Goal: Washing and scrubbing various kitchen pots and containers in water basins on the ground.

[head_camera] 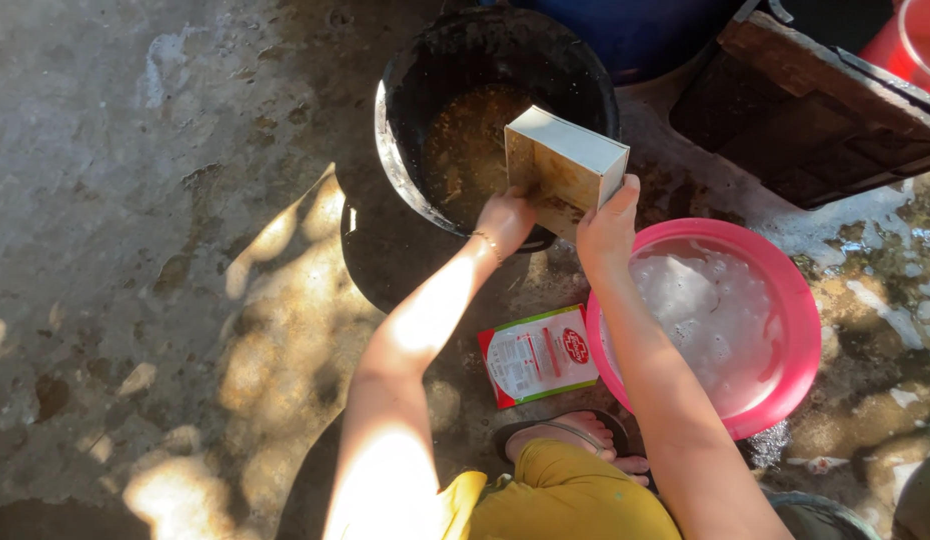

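Over the black bucket [405,90], both the left hand [505,218] and right hand [607,225] pinch a tilted metal box [565,165] (wet-looking); fingers could slip, dropping it into murky water.

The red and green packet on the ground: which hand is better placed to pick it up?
Probably the left. Both hands hold the box over the black bucket, but the left hand and forearm pass nearer the packet; the right hand lies toward the pink basin.
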